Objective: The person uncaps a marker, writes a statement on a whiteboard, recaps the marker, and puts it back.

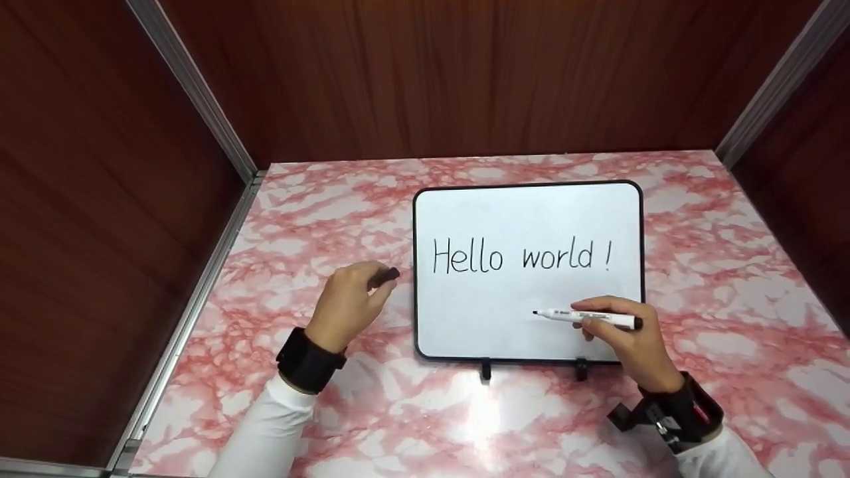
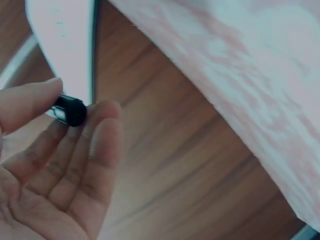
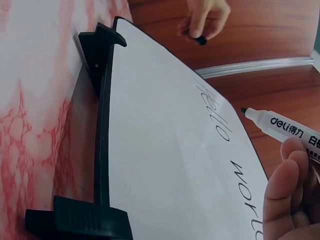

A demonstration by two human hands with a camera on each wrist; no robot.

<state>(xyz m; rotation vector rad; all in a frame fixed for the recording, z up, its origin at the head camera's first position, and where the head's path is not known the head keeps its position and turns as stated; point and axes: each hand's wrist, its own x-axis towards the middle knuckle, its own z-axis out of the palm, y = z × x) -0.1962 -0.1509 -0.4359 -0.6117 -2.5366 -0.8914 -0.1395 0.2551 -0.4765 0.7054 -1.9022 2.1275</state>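
Observation:
A whiteboard (image 1: pixel 478 312) with a black frame stands on the table, "Hello world !" handwritten on it in black. In front of its lower right part, my right hand (image 1: pixel 627 338) holds a white whiteboard marker (image 1: pixel 597 318), its bare black tip pointing left. In the right wrist view the marker (image 3: pixel 285 127) carries printed lettering, and its tip looks apart from the board. Left of the board, my left hand (image 1: pixel 348 302) pinches a black marker cap (image 1: pixel 385 275) between thumb and fingers. The cap's rounded end (image 2: pixel 72 111) shows in the left wrist view.
Two black stand feet (image 1: pixel 486 369) hold the board's lower edge. The table (image 1: pixel 319 206) has a red and white marbled top. Brown wood-grain panels (image 1: pixel 465 79) rise behind and at both sides, with metal strips (image 1: pixel 199 99) at the corners.

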